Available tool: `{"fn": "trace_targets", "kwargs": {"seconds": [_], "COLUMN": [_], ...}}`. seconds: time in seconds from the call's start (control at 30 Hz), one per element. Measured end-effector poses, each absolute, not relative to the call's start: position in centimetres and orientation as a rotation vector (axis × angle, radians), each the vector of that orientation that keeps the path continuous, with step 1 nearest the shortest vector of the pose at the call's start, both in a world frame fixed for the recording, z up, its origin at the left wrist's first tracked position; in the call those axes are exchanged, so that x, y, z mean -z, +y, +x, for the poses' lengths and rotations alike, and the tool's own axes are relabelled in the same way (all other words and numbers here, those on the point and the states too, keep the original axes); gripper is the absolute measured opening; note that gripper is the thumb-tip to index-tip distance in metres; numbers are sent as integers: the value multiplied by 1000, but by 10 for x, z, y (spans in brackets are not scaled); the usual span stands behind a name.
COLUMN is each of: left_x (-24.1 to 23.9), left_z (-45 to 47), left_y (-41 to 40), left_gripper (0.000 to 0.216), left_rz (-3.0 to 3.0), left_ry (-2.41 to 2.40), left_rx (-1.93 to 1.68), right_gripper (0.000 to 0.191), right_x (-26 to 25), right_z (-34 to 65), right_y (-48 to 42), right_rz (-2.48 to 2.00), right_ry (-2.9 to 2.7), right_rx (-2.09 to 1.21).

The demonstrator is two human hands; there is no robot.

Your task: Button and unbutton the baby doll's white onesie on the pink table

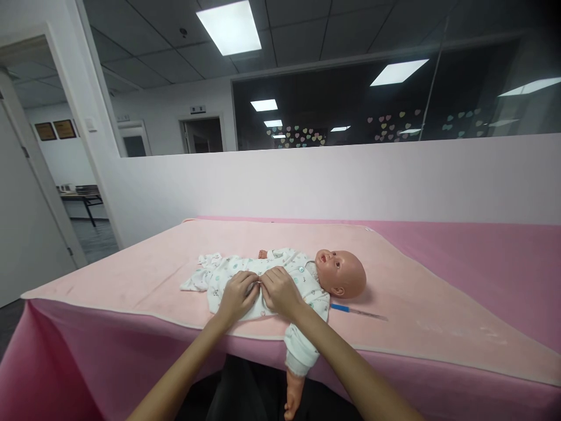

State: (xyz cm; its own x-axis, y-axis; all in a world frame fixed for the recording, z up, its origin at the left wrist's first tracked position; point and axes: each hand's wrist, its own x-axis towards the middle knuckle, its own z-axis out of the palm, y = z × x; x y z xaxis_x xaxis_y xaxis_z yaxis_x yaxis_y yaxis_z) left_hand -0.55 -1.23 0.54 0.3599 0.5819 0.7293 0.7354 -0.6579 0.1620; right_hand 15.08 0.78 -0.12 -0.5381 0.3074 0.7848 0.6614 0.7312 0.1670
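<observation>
- the doll (344, 272) lies on its back on the blanket (131, 275), head to the right and feet to the left, so the front of its suit (214, 272) faces up at the person.
- it sits close to the near edge, within easy reach of both forearms; because of that, its near arm (298, 356) overhangs the edge and droops down in front of the cloth (482, 245).
- the left hand (239, 295) rests on the doll's belly, palm down, fingers curled in and tips bunched on the suit's front.
- the right hand (280, 289) sits just beside it on the chest, touching the left at the fingertips, fingers likewise bent and closed onto the fabric.
- both hands meet at the middle line of the suit, each gripping its own side of the cloth there; whether a snap or only fabric lies between the fingertips is too small to tell.
- the wrists stay low on the doll's body, which steadies it against the blanket.
- a thin stick (357, 311) with a blue end lies flat on the blanket just beside the doll's head, apart from both hands.
- the blanket lies spread over the pink cloth, with a pale wall behind.
</observation>
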Motion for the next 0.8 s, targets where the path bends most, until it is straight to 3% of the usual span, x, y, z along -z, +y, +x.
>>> {"fn": "trace_targets", "kwargs": {"seconds": [0.8], "left_x": [-3], "left_z": [-3], "left_y": [-11], "left_gripper": [16], "left_rz": [-2380], "left_ry": [-1167], "left_rx": [1109], "right_gripper": [7], "right_x": [0], "right_z": [150], "right_y": [5], "right_rz": [-730], "right_ry": [-2083], "right_rx": [458]}}
